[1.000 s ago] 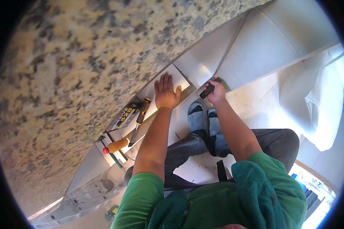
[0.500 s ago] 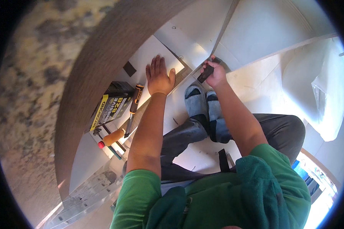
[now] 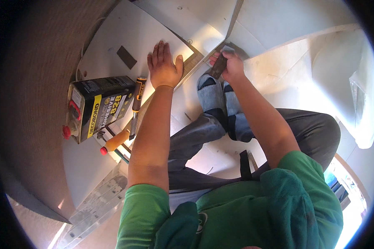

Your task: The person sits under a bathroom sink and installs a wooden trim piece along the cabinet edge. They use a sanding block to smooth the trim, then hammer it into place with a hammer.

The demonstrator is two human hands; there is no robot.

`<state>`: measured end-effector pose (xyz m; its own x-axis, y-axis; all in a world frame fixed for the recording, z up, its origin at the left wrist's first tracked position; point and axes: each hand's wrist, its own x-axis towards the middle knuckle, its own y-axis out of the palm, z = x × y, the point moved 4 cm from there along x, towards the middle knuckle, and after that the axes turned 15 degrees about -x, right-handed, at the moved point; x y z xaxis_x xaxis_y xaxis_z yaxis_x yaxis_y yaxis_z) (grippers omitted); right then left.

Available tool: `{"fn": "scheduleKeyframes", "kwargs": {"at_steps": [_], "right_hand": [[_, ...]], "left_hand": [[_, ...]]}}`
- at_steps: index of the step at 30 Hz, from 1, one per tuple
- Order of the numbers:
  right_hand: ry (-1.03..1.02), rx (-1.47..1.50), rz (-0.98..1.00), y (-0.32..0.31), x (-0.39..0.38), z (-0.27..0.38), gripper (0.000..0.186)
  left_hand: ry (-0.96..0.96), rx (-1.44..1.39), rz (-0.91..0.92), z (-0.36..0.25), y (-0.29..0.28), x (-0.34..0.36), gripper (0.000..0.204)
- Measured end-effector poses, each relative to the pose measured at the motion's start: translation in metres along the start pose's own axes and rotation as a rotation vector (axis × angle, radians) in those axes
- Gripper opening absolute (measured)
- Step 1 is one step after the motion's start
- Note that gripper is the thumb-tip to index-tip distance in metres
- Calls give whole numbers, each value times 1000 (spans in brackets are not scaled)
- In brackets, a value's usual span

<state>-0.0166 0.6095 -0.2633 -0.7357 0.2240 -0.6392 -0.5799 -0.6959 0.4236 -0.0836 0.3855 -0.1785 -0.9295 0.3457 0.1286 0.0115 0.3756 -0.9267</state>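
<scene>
My left hand (image 3: 165,70) lies flat, fingers spread, on a white board (image 3: 112,37). A small dark rectangle (image 3: 126,57) rests on that board left of my fingertips. My right hand (image 3: 233,66) grips a dark flat piece (image 3: 218,67) at the corner where white panels meet, its fingers curled round it. Left of my left wrist lie a chisel-like tool (image 3: 139,92) with a black and orange handle, a black and yellow metal can (image 3: 99,110) with red fittings, and an orange bottle (image 3: 115,142) with a red cap.
A dark wood-grain panel (image 3: 37,103) curves along the left. My slippered feet (image 3: 211,93) are below my hands. A metal ladder-like object (image 3: 93,203) lies lower left. A white wall panel (image 3: 286,20) rises at upper right, above white plastic sheeting (image 3: 359,120). A black strip (image 3: 244,164) lies between my legs.
The view has shifted: the speckled stone slab has mostly left it, revealing the wood-grain panel and more of the can. My hands appear higher in the picture, still in similar poses.
</scene>
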Motion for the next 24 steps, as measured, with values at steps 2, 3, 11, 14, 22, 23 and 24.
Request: {"fn": "scheduleKeyframes", "kwargs": {"at_steps": [2,3,11,14,22,23,24], "right_hand": [[10,17,-40,2,1,-1,17],[23,30,-53,5,1,3,16],[-30,133,44,11,14,-2,20],[-38,157,-21,17,11,4,21],[3,193,-105,17,18,0,15],[-4,155,-109,16,18,-1,14],[-11,116,-112,16,18,-1,14]], "left_hand": [[2,-21,3,-2,1,0,71],[8,-21,-2,-1,1,1,71],[4,-31,7,0,3,1,73],[2,-43,7,1,2,1,74],[-7,-36,17,-2,1,2,74],[-8,-36,16,-2,1,2,74],[-8,-35,15,-1,1,2,75]]}}
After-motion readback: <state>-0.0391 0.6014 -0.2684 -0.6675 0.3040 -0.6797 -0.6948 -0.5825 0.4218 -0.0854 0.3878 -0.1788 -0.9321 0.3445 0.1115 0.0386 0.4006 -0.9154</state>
